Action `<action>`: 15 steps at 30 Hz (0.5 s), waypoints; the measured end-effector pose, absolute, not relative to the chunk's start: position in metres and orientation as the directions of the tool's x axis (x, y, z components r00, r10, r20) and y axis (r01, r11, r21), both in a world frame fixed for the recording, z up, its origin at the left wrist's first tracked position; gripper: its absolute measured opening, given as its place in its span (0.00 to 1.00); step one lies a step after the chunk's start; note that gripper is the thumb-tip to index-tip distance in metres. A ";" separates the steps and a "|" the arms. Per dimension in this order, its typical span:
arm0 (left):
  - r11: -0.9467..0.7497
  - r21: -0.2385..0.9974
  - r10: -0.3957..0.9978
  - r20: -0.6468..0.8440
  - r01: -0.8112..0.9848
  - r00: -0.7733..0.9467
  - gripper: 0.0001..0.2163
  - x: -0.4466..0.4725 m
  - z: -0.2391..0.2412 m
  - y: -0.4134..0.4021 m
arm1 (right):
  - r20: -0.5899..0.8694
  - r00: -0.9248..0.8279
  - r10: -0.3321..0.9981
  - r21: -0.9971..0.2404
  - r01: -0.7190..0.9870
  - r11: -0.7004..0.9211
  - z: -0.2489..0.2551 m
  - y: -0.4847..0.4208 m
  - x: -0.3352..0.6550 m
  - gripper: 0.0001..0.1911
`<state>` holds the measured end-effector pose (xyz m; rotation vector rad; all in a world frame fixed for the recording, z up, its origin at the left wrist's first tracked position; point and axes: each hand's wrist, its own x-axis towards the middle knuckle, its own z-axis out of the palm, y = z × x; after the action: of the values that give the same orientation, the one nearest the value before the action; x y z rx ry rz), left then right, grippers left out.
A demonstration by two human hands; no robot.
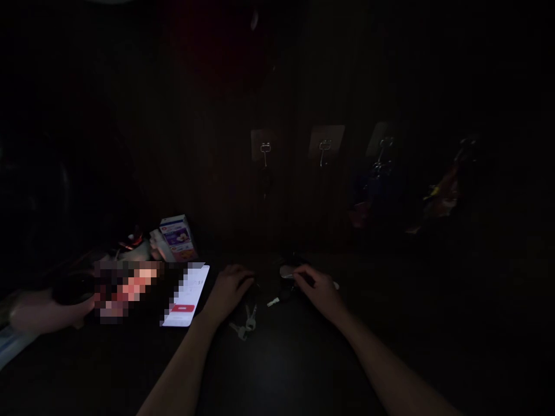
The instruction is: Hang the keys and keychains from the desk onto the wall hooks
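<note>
The scene is very dark. My left hand (229, 288) rests on a dark tabletop (277, 370), fingers curled over a small dark object that I cannot make out. A bunch of keys (245, 325) lies just below that hand. My right hand (318, 289) pinches a small pale object (287, 271) beside a dark item. A small white piece (273, 301) lies between the two hands.
A lit phone screen (187, 297) lies left of my left hand. Another person's hand (41, 312) holds a dark object at the far left. A small printed carton (177, 237) stands behind. Adhesive wall hooks (265, 151) hang on the back wall, some holding items (442, 193).
</note>
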<state>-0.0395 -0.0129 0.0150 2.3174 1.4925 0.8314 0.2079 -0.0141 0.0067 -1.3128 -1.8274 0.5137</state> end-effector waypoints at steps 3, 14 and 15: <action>-0.444 0.458 0.894 0.285 0.770 0.346 0.13 -0.033 0.016 -0.018 | 0.377 -0.130 0.917 -0.722 0.579 0.378 0.008 -0.014 0.208 0.11; -0.479 0.485 0.878 0.258 0.732 0.403 0.06 -0.038 0.018 -0.018 | 0.382 -0.126 0.916 -0.729 0.568 0.382 0.006 -0.013 0.207 0.10; -0.480 0.498 0.877 0.259 0.722 0.404 0.05 -0.037 0.019 -0.017 | 0.381 -0.130 0.915 -0.728 0.569 0.383 0.006 -0.013 0.207 0.10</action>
<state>-0.0372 -0.0174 0.0188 2.3582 1.3909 0.7127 0.2071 -0.0126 0.0063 -1.2926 -1.8149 0.5274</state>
